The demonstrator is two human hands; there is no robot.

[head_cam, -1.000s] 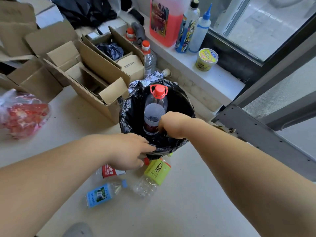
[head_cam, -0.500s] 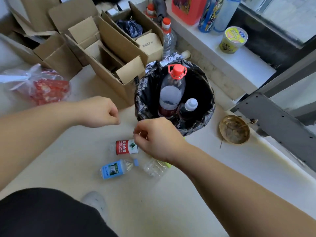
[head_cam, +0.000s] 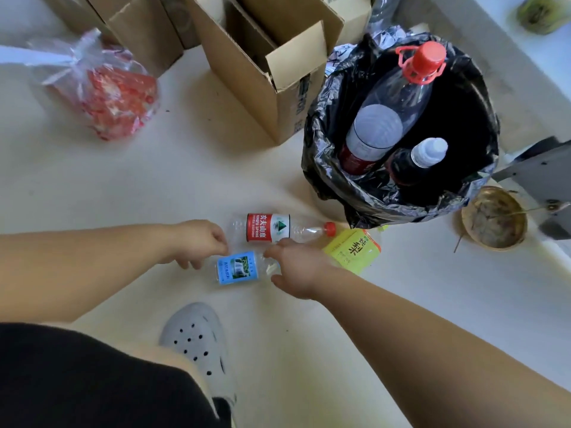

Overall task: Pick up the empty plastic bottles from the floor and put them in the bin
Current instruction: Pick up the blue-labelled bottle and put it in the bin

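Note:
Three empty plastic bottles lie on the pale floor in front of the bin. The blue-label bottle lies between my hands. My right hand has thumb and fingers around its cap end, and the bottle still rests on the floor. My left hand is half curled at its base end, next to the bottom of the red-label bottle, and holds nothing. A yellow-label bottle lies partly under my right wrist. The bin, lined with a black bag, holds a large red-capped bottle and a dark white-capped bottle.
Open cardboard boxes stand just left of the bin. A clear bag of red contents lies at the far left. A brass bowl sits right of the bin beside a grey metal frame. My grey shoe is below the bottles.
My view has dropped closer to the floor. Both hands have moved down from bin height to the blue-label bottle, and my right hand has closed around its cap end.

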